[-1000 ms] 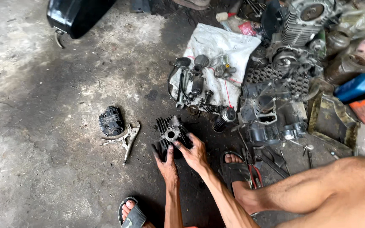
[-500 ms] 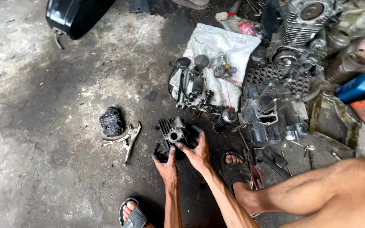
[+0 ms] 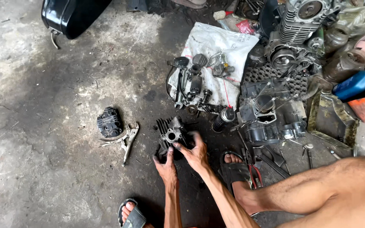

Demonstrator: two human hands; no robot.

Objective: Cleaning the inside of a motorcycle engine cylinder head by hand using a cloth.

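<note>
A finned cylinder head (image 3: 170, 136) is held on the stained concrete floor (image 3: 43, 169), close in front of the person. The left hand (image 3: 165, 165) is closed on its lower edge, and the right hand (image 3: 196, 151) is wrapped over its right side, with the fingers (image 3: 178, 145) pressed near the round port. Well to the left, a dark ribbed cover (image 3: 109, 122) is seen on the floor, with pliers (image 3: 125, 140) lying just beside it. Behind the head, small engine parts are spread over a white sack (image 3: 216, 46). A stripped engine block (image 3: 271, 114) is set to the right, near a blue bottle (image 3: 355, 83). A black tank (image 3: 72, 14) is seen at the top left. A sandalled foot (image 3: 233, 162) is placed just right of the hands.
</note>
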